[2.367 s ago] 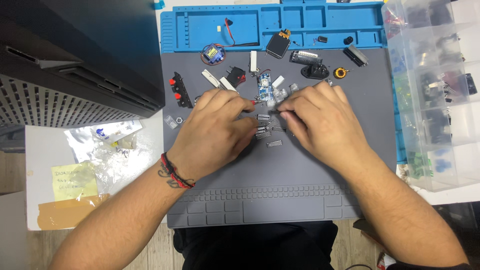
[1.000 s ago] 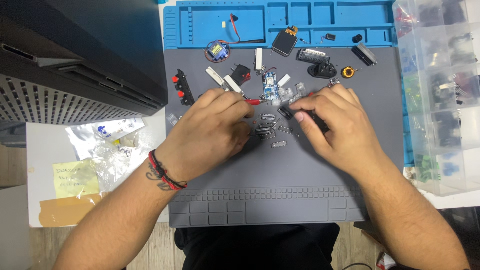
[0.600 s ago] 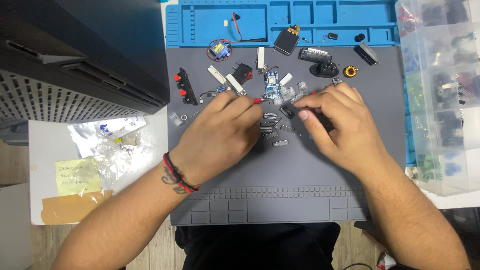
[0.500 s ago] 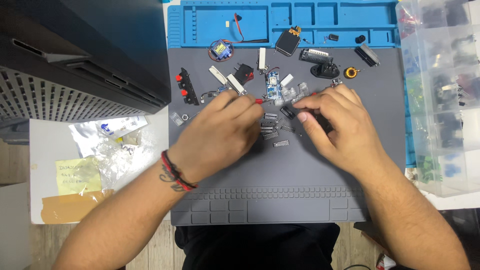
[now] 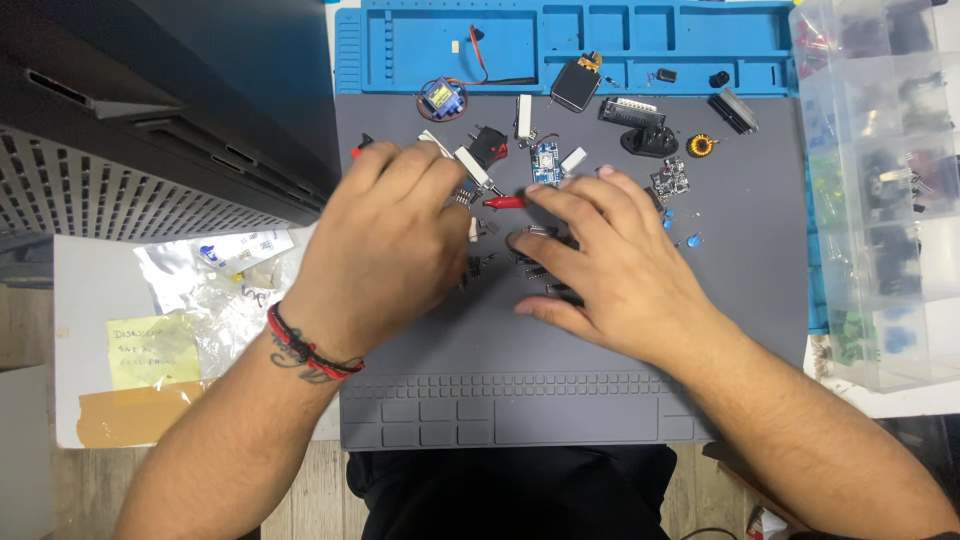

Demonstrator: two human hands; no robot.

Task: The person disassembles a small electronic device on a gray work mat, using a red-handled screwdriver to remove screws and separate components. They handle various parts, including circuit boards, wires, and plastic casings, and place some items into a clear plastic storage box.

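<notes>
The right hand [image 5: 620, 275] is lying spread and flat over small black chips [image 5: 530, 268] in the middle of the grey mat [image 5: 520, 400], so it is risking to sweep them away. Just left, the left hand [image 5: 385, 250] is curling its fingers near a red-tipped probe [image 5: 505, 202]; whether it is pinching anything, I cannot tell, and farther the loose small parts [image 5: 670, 182] are lying close enough to get knocked.

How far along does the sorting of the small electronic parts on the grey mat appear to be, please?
Early, it seems. Done: a few parts sit in the blue tray compartments. In hand: the left hand and right hand rest over the small black components, beside a red-tipped piece. Left: many loose parts, such as the copper coil, lie scattered on the grey mat.
</notes>
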